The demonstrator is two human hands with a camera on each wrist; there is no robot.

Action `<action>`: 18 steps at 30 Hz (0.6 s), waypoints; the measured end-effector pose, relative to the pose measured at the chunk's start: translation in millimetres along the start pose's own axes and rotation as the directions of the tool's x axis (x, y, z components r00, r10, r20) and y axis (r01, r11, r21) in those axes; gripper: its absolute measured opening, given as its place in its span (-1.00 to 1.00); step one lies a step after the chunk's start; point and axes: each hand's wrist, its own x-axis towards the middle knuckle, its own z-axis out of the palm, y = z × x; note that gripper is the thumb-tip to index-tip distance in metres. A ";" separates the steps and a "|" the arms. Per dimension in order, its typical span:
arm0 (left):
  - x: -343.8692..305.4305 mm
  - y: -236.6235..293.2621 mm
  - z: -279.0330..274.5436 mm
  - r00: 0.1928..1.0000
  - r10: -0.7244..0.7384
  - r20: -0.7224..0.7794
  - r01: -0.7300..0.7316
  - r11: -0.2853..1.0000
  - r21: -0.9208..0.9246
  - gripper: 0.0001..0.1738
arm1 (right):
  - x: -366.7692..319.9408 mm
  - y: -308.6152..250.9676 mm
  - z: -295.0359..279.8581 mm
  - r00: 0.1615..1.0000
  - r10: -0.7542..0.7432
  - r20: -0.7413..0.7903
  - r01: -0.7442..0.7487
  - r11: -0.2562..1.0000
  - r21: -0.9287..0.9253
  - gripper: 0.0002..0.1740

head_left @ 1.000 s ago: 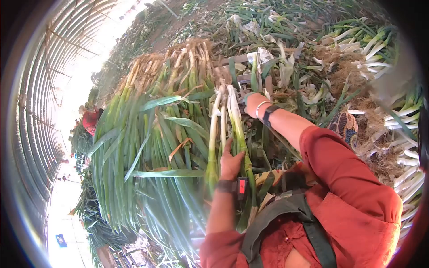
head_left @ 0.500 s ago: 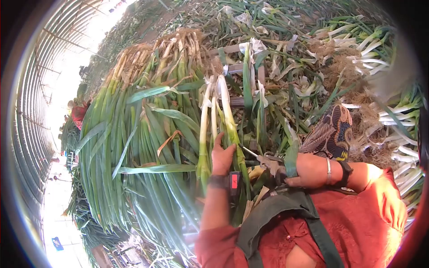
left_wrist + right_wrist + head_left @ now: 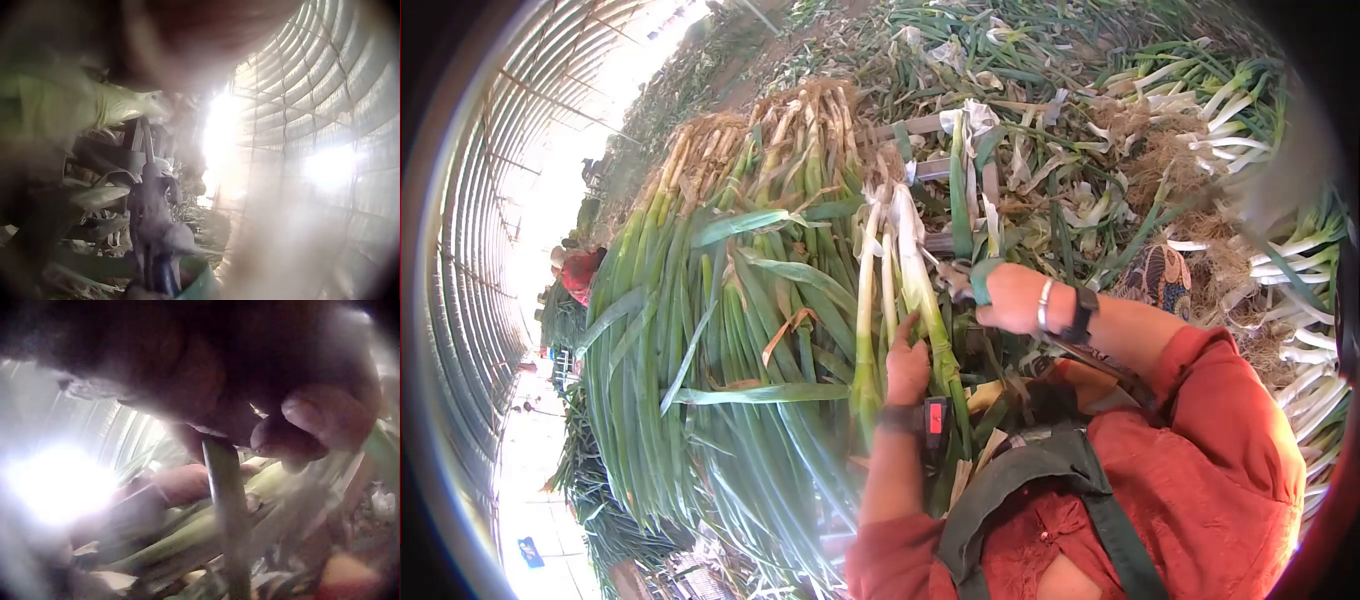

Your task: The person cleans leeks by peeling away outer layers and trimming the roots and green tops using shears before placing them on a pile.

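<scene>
My left hand (image 3: 907, 365) grips a small bunch of green onions (image 3: 900, 260) around their green stems, thumb up. Their white stalks point away from me, and the bunch lies against a big pile. My right hand (image 3: 1005, 297) is just right of the white stalks, its fingers curled around a small dark tool (image 3: 153, 231), with a green strip (image 3: 983, 277) at the thumb. In the right wrist view the curled fingertips (image 3: 300, 428) sit above a green stem (image 3: 226, 506). The tool's tip is close to the stalks; I cannot tell whether it touches them.
A tall pile of green onions (image 3: 720, 330) fills the left, roots at its far end. Trimmed white stalks (image 3: 1285, 290) are heaped on the right; leaf scraps and roots (image 3: 1050, 170) cover the ground ahead. A patterned cloth (image 3: 1165, 272) lies by my right arm. A person in red (image 3: 580, 270) is far left under tunnel arches.
My right hand pulled back from the stalk tops to my lap, then rose again to the white stalks. The left hand kept hold of the bunch.
</scene>
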 end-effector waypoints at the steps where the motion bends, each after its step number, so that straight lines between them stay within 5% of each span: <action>1: 1.3 1.2 0.4 1.000 -0.009 0.013 0.008 1.000 0.017 -0.42 | 16.7 3.3 3.4 0.992 0.126 -0.013 -0.126 0.992 -0.007 -0.66; 4: -3.0 11.1 2.1 0.998 -0.036 0.057 0.027 0.990 0.140 -0.46 | 58.1 20.8 5.5 0.955 0.296 0.010 -0.294 0.952 -0.084 -0.56; 6: -5.4 22.0 -12.3 0.984 0.179 0.022 -0.172 0.892 0.419 -0.48 | 68.6 40.5 11.8 0.920 0.393 0.012 -0.391 0.918 -0.070 -0.51; 7: -12.3 26.9 -16.7 0.962 0.270 0.028 -0.242 0.807 0.538 -0.49 | 55.6 38.5 16.0 0.988 0.127 -0.082 -0.132 0.990 -0.056 -0.48; 8: -20.5 52.9 -24.7 0.946 0.317 -0.060 -0.228 0.787 0.573 -0.48 | 32.4 4.9 -4.6 0.995 0.096 -0.009 -0.097 0.995 -0.032 -0.50; 9: -13.0 54.8 -34.3 0.936 0.328 -0.130 -0.171 0.744 0.646 -0.47 | 14.2 9.1 9.6 0.995 -0.097 -0.033 0.096 0.995 -0.033 -0.47; 11: -2.3 54.9 -49.3 0.895 0.361 -0.264 -0.035 0.644 0.764 -0.46 | -14.7 -25.3 0.2 0.991 -0.095 0.090 0.085 0.990 0.113 -0.50; 13: 11.8 55.8 -52.0 0.928 0.278 -0.249 0.053 0.563 0.825 -0.47 | -9.4 -37.0 2.0 0.969 -0.081 0.235 0.067 0.996 0.065 -0.50; 15: 31.4 48.4 -53.1 0.954 0.170 -0.247 0.124 0.527 0.841 -0.46 | 29.2 -18.1 23.5 0.997 -0.068 0.042 0.061 0.985 0.160 -0.51; 18: 50.2 35.5 -64.0 0.976 0.046 -0.213 0.137 0.632 0.763 -0.45 | 88.7 25.5 36.1 0.986 0.168 0.017 -0.169 0.983 0.068 -0.55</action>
